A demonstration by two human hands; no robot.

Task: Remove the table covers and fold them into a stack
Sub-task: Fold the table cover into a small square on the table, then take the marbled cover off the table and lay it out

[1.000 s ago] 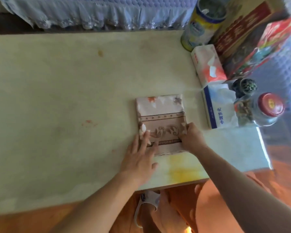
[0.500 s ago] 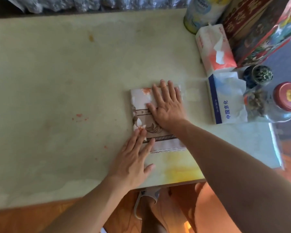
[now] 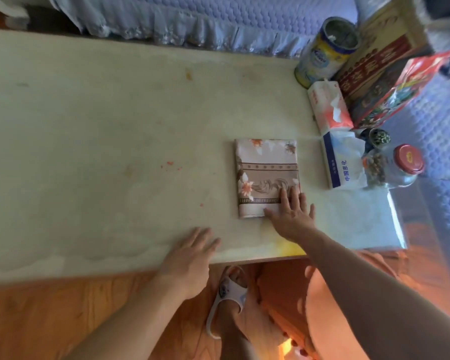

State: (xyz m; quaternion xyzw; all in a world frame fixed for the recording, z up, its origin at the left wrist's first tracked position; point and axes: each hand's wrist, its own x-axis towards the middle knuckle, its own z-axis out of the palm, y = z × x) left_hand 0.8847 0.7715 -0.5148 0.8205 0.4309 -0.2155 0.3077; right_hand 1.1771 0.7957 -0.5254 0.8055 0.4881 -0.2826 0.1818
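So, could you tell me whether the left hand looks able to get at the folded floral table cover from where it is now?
Probably yes. The left hand lies open at the table's near edge, and only bare tabletop separates it from the folded floral table cover, whose left side is unobstructed; the right hand rests on its near right corner.

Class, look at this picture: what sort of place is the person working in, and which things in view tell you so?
Probably a lived-in home room, perhaps a bedroom: a quilted blue frilled cover lies beyond the pale table, with opened tissue packs, a red-lidded glass jar and a wooden floor.
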